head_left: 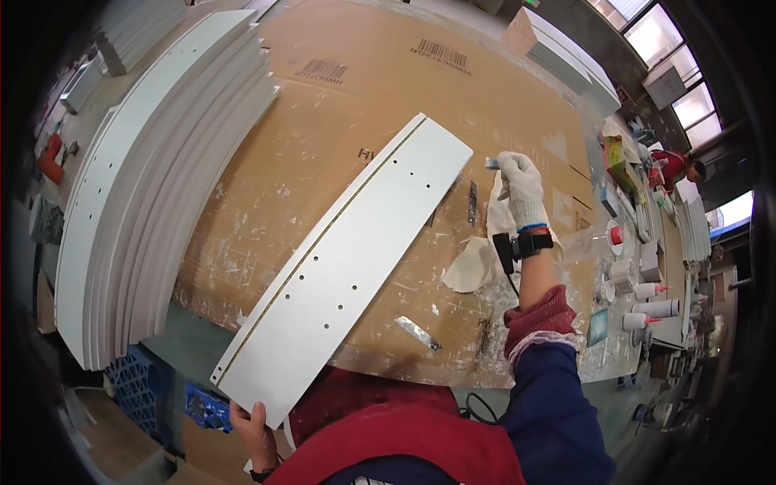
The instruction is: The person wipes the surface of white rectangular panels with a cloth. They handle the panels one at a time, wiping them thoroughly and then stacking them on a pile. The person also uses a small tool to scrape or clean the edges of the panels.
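A long white drilled panel (347,267) with a groove along one edge lies slantwise on the cardboard-covered table (380,89). Its near end sticks out over the front edge, where my bare left hand (255,432) grips the corner, thumb on the side. My right hand (521,190), in a white knit glove, is closed over a small blue-grey piece (491,163) to the right of the panel's far end. Most of that piece is hidden by the fingers. Beneath the right wrist lies a crumpled off-white cloth (470,267). A thin metal strip (473,202) rests beside the panel.
A tall stack of white panels (145,170) stands at the left. A flat scraper blade (418,332) lies near the front edge. Along the right are a clear bottle with a red cap (616,234), several glue bottles (638,321) and another panel stack (566,61). Someone in red (671,166) is farther off.
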The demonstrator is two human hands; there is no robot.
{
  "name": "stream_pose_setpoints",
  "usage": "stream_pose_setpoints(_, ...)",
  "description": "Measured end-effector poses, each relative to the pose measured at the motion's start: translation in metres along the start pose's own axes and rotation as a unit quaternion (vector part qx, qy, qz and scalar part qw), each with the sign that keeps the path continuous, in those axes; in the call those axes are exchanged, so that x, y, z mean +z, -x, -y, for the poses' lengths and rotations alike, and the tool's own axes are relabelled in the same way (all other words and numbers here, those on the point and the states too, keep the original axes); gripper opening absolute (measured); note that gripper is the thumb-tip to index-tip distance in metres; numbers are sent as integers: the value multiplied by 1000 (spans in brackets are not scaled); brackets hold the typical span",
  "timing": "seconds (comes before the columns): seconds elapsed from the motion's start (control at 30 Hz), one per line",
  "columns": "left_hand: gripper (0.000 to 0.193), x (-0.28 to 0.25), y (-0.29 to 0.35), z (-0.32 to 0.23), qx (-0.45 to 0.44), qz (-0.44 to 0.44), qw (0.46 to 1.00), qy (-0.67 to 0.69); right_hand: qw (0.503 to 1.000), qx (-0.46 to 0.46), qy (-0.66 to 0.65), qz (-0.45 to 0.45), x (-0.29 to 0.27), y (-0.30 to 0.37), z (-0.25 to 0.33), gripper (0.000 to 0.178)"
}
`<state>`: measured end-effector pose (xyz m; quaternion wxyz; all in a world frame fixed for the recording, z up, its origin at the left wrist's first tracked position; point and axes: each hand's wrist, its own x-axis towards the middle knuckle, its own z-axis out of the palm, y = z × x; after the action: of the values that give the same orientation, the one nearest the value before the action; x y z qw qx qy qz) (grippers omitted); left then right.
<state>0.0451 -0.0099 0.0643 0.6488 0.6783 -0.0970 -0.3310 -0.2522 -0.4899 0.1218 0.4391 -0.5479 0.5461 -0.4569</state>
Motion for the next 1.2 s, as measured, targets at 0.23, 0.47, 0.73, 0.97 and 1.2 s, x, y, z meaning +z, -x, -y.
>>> stream_pose_setpoints(0.23,53,-9,4,2,-16,-4,1000,-1,993,-3,97,70,17,-41,8,23)
stream_pose_setpoints(0.47,61,-6,2,0,-12,4,1000,-5,956,-48,283,57,32,-73,30,26)
stream_pose_setpoints(0.73,62,0,6,-9,-36,-20,999,-8,910,-96,330,234,100,-89,63,27)
stream_pose_setpoints(0.97,51,1,6,-19,-51,-20,997,-47,946,-116,269,139,85,-100,48,30)
stream_pose_setpoints(1.2,39,3,9,-27,-57,-8,998,-38,952,78,-201,217,21,-25,11,31)
